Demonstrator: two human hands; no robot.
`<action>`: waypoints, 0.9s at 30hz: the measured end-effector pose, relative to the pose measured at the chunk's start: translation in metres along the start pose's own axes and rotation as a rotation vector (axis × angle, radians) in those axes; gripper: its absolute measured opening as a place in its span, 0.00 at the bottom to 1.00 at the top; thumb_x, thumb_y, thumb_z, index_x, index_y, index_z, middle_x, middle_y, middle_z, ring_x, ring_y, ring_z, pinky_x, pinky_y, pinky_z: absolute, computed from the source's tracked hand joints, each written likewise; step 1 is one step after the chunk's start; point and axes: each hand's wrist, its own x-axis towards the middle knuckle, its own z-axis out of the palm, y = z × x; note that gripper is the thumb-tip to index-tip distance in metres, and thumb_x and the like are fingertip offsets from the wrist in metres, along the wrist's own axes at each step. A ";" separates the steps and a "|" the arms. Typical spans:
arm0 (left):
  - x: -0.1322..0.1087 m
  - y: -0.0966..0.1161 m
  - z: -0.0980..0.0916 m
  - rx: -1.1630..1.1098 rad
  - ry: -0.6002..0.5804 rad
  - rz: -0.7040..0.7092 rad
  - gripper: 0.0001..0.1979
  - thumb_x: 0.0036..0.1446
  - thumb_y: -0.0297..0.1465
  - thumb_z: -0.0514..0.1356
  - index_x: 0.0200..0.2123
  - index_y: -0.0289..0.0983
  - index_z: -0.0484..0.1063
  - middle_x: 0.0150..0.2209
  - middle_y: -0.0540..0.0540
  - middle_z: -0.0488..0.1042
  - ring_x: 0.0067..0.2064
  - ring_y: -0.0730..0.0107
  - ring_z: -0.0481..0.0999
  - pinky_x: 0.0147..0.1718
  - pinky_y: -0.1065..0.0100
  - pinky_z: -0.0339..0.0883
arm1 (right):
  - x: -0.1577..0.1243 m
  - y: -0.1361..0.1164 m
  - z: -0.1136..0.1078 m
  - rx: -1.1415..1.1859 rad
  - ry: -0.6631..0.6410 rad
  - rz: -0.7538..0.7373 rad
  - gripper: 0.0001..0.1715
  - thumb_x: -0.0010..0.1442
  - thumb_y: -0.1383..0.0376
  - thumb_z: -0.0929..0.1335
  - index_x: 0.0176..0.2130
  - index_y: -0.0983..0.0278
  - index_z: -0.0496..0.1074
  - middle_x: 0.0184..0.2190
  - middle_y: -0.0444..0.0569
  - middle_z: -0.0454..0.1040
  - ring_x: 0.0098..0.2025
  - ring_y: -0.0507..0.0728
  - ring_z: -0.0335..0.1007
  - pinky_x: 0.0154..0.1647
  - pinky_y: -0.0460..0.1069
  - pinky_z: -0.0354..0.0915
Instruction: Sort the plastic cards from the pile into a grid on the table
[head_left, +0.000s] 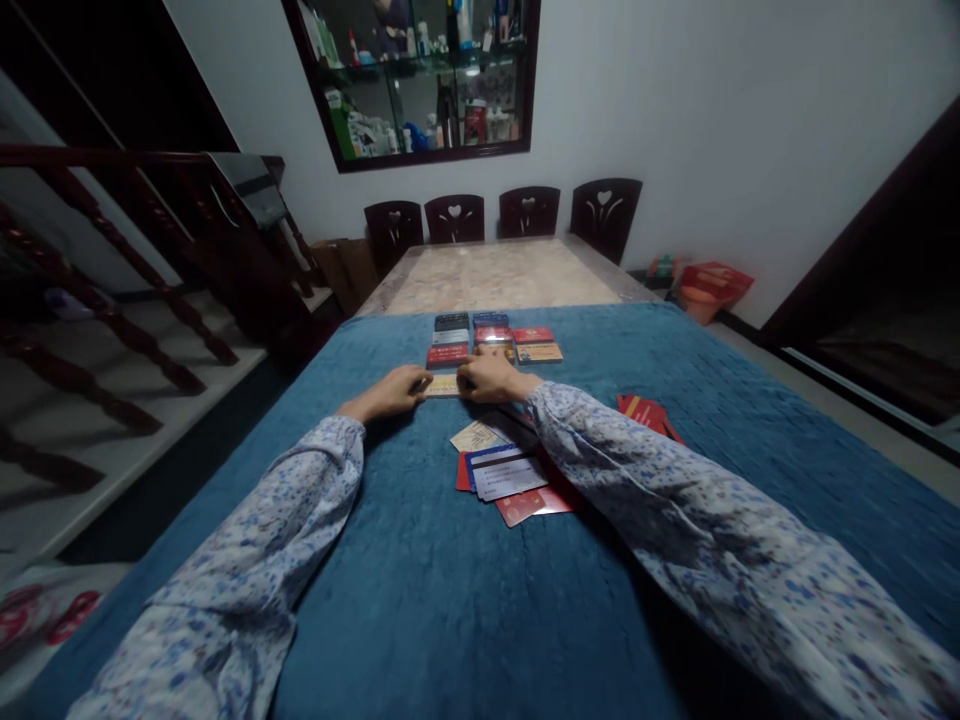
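Note:
A beige card (442, 386) with small print lies at the front of several rows of cards on the blue cloth. My left hand (397, 390) is closed at its left end, with fingertips on the edge. At the right end my right hand (491, 377) grips it with curled fingers. Just behind are a red card (448, 355), a grey card (451, 337) and an orange card (540, 353). Nearer me, a loose pile of overlapping cards holds a white card (508, 476) with a dark stripe, partly hidden by my right forearm.
The blue cloth (420, 600) covers the near part of a stone-topped table (517, 272). More red cards (646, 412) lie to the right, beyond my right forearm. Several dark chairs (454, 215) stand at the far end. A wooden railing (112, 225) runs along the left.

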 end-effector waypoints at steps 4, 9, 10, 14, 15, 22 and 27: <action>0.002 -0.004 0.002 0.028 -0.003 0.007 0.13 0.52 0.29 0.59 0.42 0.39 0.76 0.43 0.42 0.79 0.46 0.56 0.76 0.50 0.58 0.70 | -0.002 -0.002 -0.001 -0.021 0.019 0.007 0.19 0.65 0.61 0.64 0.49 0.62 0.79 0.56 0.59 0.75 0.59 0.70 0.62 0.53 0.61 0.59; 0.003 -0.007 0.006 0.042 0.015 0.009 0.15 0.52 0.28 0.59 0.44 0.38 0.77 0.44 0.42 0.79 0.46 0.57 0.76 0.50 0.59 0.71 | -0.002 -0.004 -0.001 -0.056 0.017 -0.016 0.20 0.63 0.62 0.65 0.49 0.64 0.80 0.56 0.60 0.75 0.58 0.70 0.62 0.53 0.62 0.60; 0.003 -0.007 0.006 0.045 0.018 0.013 0.15 0.53 0.28 0.58 0.44 0.38 0.77 0.44 0.41 0.79 0.47 0.56 0.76 0.51 0.59 0.71 | -0.002 -0.004 -0.001 -0.063 0.018 -0.019 0.20 0.63 0.62 0.65 0.49 0.64 0.80 0.56 0.60 0.75 0.58 0.70 0.61 0.53 0.62 0.59; 0.000 -0.005 0.008 0.048 0.020 0.028 0.15 0.57 0.29 0.56 0.45 0.36 0.77 0.49 0.37 0.77 0.51 0.54 0.76 0.54 0.57 0.70 | -0.005 -0.005 -0.004 -0.087 0.022 -0.020 0.22 0.63 0.62 0.64 0.51 0.65 0.79 0.56 0.62 0.75 0.57 0.71 0.61 0.53 0.63 0.59; -0.001 -0.004 0.009 0.048 0.022 0.031 0.15 0.58 0.29 0.56 0.46 0.36 0.77 0.50 0.37 0.77 0.51 0.54 0.76 0.55 0.56 0.70 | -0.006 -0.006 -0.005 -0.094 0.019 -0.019 0.23 0.63 0.62 0.64 0.52 0.66 0.79 0.56 0.63 0.75 0.57 0.71 0.61 0.53 0.63 0.59; -0.007 -0.001 0.007 0.032 0.048 0.060 0.17 0.58 0.29 0.57 0.50 0.36 0.75 0.54 0.37 0.75 0.53 0.56 0.75 0.57 0.56 0.69 | -0.006 -0.007 -0.006 -0.109 0.015 -0.025 0.21 0.64 0.62 0.64 0.51 0.65 0.79 0.55 0.61 0.75 0.57 0.71 0.61 0.52 0.62 0.59; -0.011 0.002 0.009 0.034 0.106 0.056 0.15 0.63 0.32 0.56 0.50 0.35 0.76 0.54 0.35 0.75 0.55 0.53 0.74 0.59 0.52 0.68 | -0.006 0.000 -0.004 -0.107 0.053 -0.049 0.22 0.66 0.60 0.63 0.52 0.65 0.78 0.56 0.61 0.75 0.58 0.71 0.60 0.53 0.62 0.59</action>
